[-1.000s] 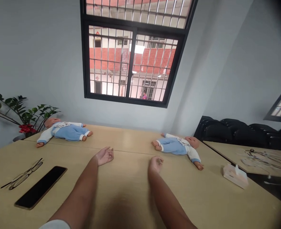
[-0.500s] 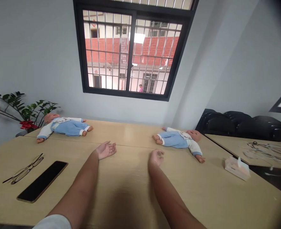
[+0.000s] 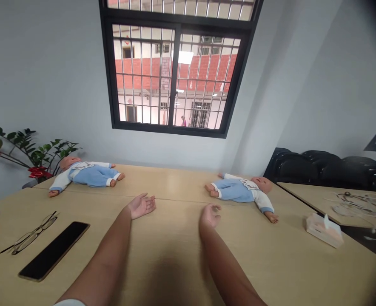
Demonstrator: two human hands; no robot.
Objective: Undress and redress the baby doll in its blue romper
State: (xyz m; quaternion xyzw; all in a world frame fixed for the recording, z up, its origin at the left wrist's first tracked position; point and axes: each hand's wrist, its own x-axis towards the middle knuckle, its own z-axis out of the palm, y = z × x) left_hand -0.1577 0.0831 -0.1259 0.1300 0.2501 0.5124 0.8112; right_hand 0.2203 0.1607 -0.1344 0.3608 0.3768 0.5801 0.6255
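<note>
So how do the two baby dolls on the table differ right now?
The left doll lies by the plant at the table's far left, head pointing left; the right doll lies right of centre, head pointing right. The right doll is close to the right hand; the left doll is further from the left hand. Neither hand touches a doll. Both lie face up in matching blue-and-white clothes.

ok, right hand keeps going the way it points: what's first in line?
Probably the right-hand doll: the right hand points up-table toward its feet, with bare table between. Depth is unclear, so it might pass just left.
</note>
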